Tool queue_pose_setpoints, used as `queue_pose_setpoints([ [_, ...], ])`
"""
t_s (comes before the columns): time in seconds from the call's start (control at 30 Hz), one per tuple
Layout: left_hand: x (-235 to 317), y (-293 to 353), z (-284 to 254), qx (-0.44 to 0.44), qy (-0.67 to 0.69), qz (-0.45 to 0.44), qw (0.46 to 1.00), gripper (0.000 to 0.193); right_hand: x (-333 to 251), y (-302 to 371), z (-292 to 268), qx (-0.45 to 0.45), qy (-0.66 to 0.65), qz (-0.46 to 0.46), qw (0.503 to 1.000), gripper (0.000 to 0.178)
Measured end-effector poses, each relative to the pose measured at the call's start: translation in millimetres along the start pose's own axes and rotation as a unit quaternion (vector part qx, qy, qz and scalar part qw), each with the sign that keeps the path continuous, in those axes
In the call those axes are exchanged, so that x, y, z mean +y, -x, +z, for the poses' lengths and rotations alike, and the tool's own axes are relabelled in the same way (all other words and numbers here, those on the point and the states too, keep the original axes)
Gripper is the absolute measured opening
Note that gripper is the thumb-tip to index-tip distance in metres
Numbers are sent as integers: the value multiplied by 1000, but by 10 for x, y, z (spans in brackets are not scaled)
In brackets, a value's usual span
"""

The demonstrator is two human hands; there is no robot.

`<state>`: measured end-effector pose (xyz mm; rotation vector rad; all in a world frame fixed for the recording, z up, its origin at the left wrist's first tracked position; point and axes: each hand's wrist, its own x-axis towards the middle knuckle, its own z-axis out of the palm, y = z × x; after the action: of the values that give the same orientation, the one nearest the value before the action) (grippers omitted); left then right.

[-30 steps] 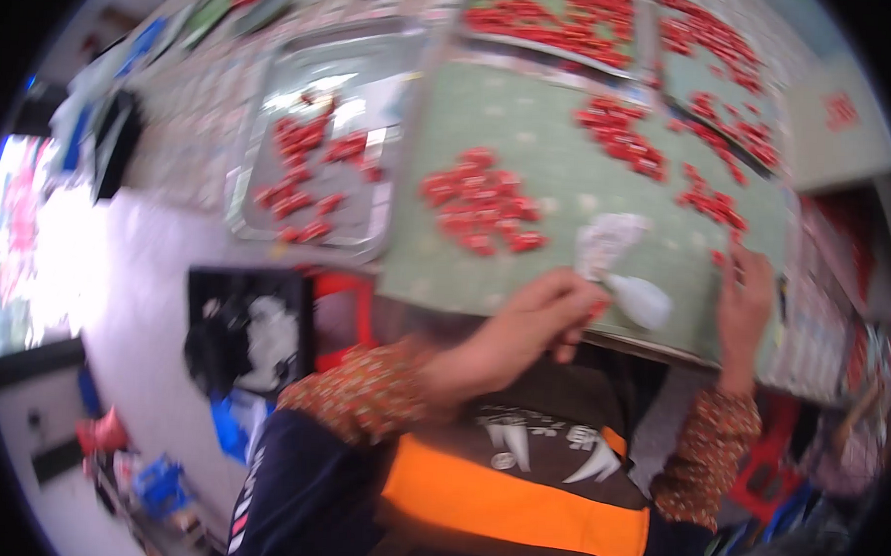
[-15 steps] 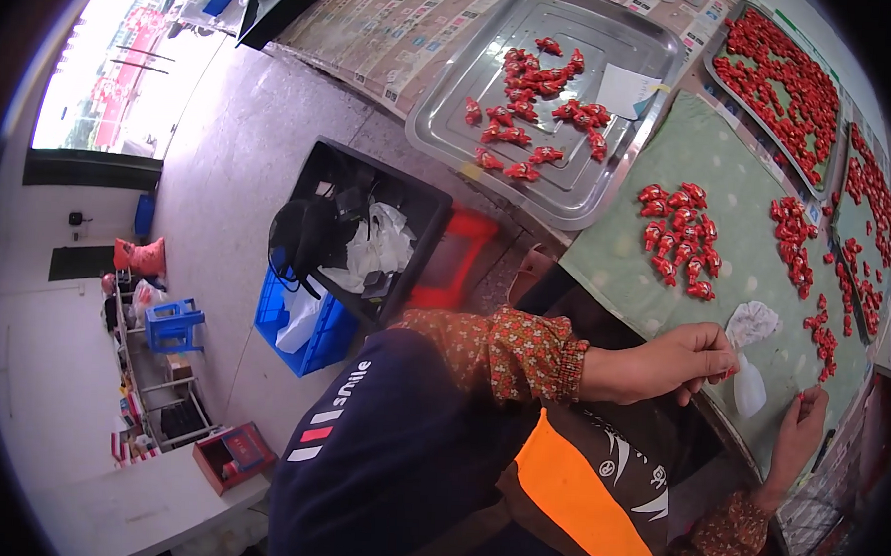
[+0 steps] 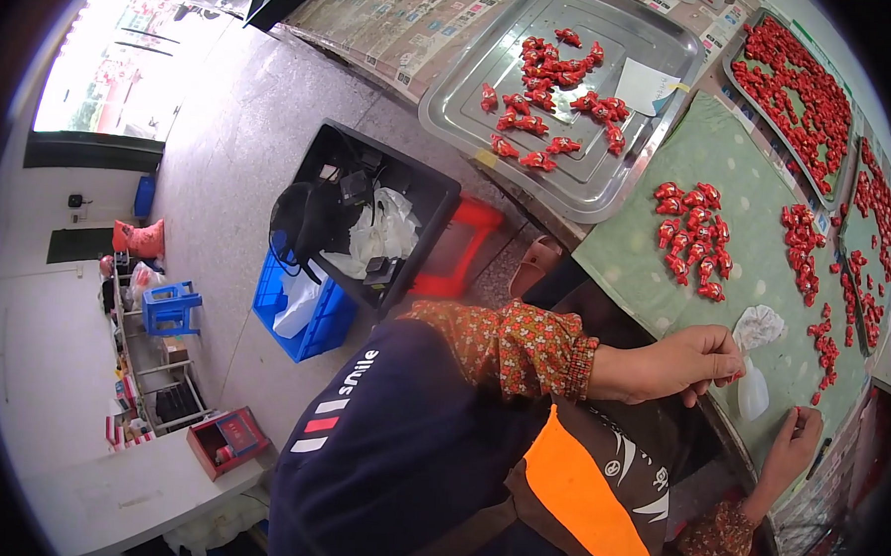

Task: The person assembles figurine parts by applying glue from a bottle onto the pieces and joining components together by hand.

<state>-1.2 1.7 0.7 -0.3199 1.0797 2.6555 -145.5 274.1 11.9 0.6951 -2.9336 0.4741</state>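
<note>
My left hand (image 3: 688, 366) is closed in a pinch over the near edge of the green cloth (image 3: 626, 251), with a small red piece (image 3: 739, 374) at its fingertips. Beside those fingers lie a white plastic bottle (image 3: 754, 393) and a crumpled white tissue (image 3: 760, 327). To the right, my right hand (image 3: 794, 447) has its thumb and fingers drawn together low over the cloth; what they hold, if anything, is too small to make out. Just beyond it runs a line of small red pieces (image 3: 822, 354). A cluster of red figurines (image 3: 693, 234) sits farther back on the cloth.
A metal tray (image 3: 453, 109) at the back carries more red figurines and a white paper (image 3: 645, 86). Trays crowded with red pieces (image 3: 797, 95) stand at the far right. Left of the table are a black crate (image 3: 438, 213), a blue crate (image 3: 339, 328) and a red stool (image 3: 472, 244).
The whole view has shifted slightly. My right hand sits a little lower and nearer to me, and its fingertips are farther from the line of red pieces. My left hand keeps its pinch.
</note>
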Motion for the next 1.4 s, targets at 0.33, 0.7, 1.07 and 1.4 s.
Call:
queue_pose_setpoints([
  [0.33, 43, 35, 26, -3, 13, -16, 1000, 22, -72, 61, -10, 13, 32, 2, 999, 11],
  [0.7, 103, 82, -13, -3, 117, -94, 989, 26, -773, 153, -193, 52, -381, 103, 917, 7],
  [1.07, 47, 37, 101, 13, 93, -98, 991, 22, -1390, 390, -11, 81, -427, -72, 898, 19],
  [1.4, -26, 85, 169, 51, 40, -46, 997, 18, -1401, 452, 138, 118, -380, -99, 912, 21],
])
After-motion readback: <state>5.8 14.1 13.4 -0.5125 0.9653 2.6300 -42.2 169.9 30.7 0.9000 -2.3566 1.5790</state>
